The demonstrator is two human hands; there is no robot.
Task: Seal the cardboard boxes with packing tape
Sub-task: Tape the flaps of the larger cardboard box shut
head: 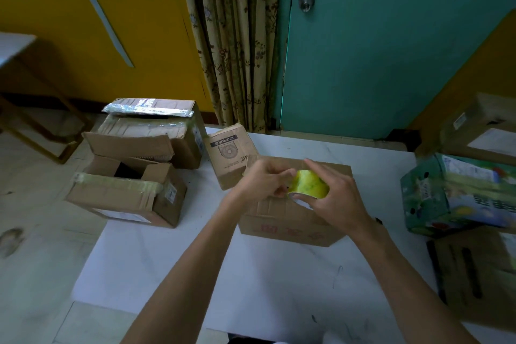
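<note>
I count one glossy yellow-green tape roll (308, 184) held just above the creased brown cardboard box (290, 227) on the smooth white table (251, 274). The right hand (335, 201) curls round the ring and the left hand (262, 181) pinches at its edge, though I cannot make out the tape's loose end. Left of that box sit two rumpled, open-flapped cartons (125, 195), behind it one small printed box (229, 156), and right of it one green glossy carton (458, 195), blurred and cut off.
</note>
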